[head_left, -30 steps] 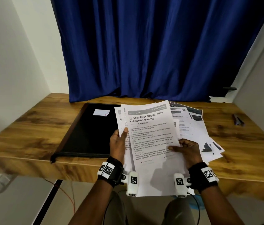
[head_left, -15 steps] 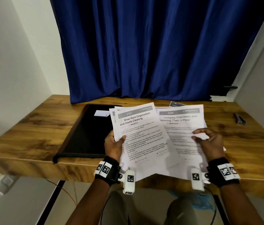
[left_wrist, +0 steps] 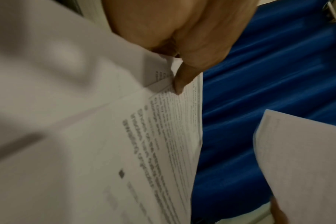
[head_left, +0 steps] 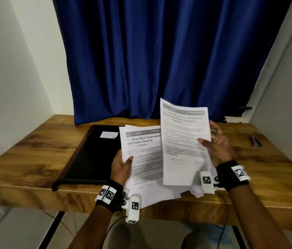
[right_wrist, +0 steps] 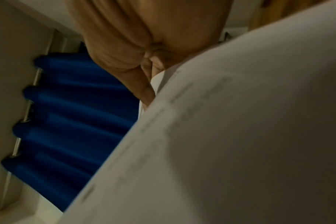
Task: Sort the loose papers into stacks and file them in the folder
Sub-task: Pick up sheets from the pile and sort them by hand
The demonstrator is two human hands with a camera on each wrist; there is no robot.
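Right hand (head_left: 217,146): one printed sheet (head_left: 184,141) is held up off the desk (head_left: 25,159), pinched at its right edge with the thumb in front and the fingers spread behind it; the sheet stands nearly upright and bows a little. Left hand (head_left: 122,166): a bundle of papers (head_left: 143,159) is gripped at its left edge, thumb on top, the top page headed "Shoe Rack Organization and Insole Cleaning"; the bundle's lower end overhangs the desk's near edge. More loose sheets seem to lie beneath the raised page, though they are mostly hidden. The black folder (head_left: 91,155) lies closed on the desk, just left of the bundle. Sorting appears to be the step in hand, with filing not yet begun; next, the lifted sheet must be matched to a stack and laid square on it, a firm pinch being needed lest the thin page slip or crease.
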